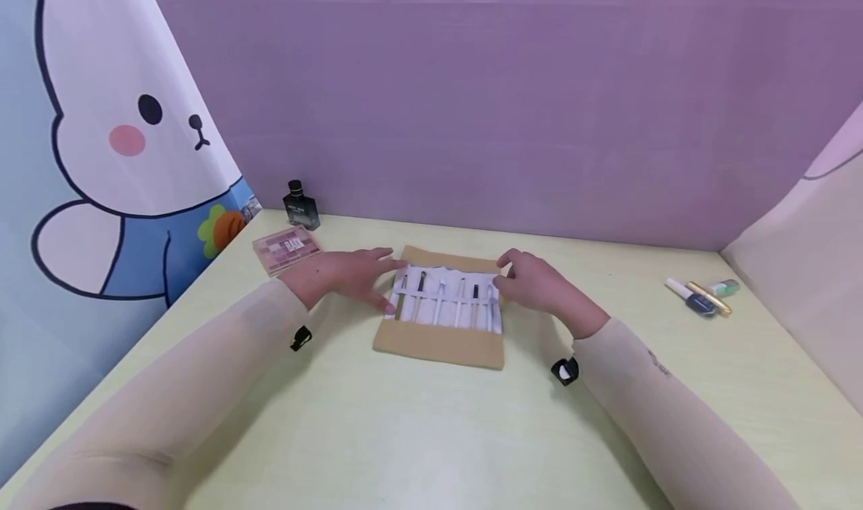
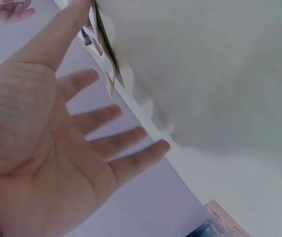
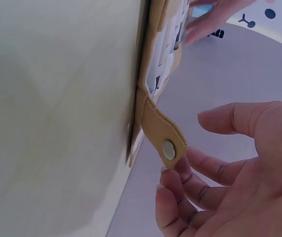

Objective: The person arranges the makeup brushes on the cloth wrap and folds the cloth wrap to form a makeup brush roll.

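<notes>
A tan makeup brush roll [image 1: 438,344] lies unfolded on the table, with several slim brushes [image 1: 440,300] tucked under a band on its white lining. My left hand [image 1: 350,274] is at the roll's left side, fingers spread and straight; in the left wrist view its thumb reaches the roll's edge. On the other side, my right hand [image 1: 536,281] has loosely bent fingers. The right wrist view shows a tan strap [image 3: 153,123] with a metal snap [image 3: 169,149], its end against those fingers. The right thumb stands apart from the strap.
Behind my left hand lie a pink eyeshadow palette [image 1: 286,248] and a dark bottle [image 1: 301,209]. Far right on the table [image 1: 418,435] are a white-capped dark bottle [image 1: 697,302], a gold tube [image 1: 711,299] and a green item [image 1: 727,288]. A purple backdrop [image 1: 512,120] rises behind.
</notes>
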Demonstrator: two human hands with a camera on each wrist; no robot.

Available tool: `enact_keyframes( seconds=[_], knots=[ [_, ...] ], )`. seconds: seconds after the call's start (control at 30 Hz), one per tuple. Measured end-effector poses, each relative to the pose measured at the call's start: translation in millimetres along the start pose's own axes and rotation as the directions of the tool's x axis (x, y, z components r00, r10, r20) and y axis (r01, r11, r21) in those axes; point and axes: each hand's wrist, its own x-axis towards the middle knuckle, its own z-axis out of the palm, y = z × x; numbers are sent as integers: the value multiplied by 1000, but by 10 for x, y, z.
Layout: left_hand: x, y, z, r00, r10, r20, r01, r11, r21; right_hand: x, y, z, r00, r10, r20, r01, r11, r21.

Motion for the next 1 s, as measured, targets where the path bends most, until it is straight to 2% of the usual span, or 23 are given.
enact_keyframes(
  seconds=[0.2, 0.4, 0.7, 1.0],
  knots=[
    [145, 6, -88, 997, 60, 54, -62, 998, 25, -50, -41, 17, 999, 9, -32, -9, 1000, -1],
    [288, 72, -175, 983, 132, 126, -144, 986, 86, -85, -43, 54, 998, 5, -63, -6, 1000, -12],
    [416, 102, -250, 967, 98, 235, -127, 985, 113, -121, -35, 25, 997, -11, -72, 10, 1000, -3],
    [494, 80, -244, 969, 128, 209, -150, 984, 92, -183, -78, -70, 995, -44, -88, 44, 999, -6]
  ],
)
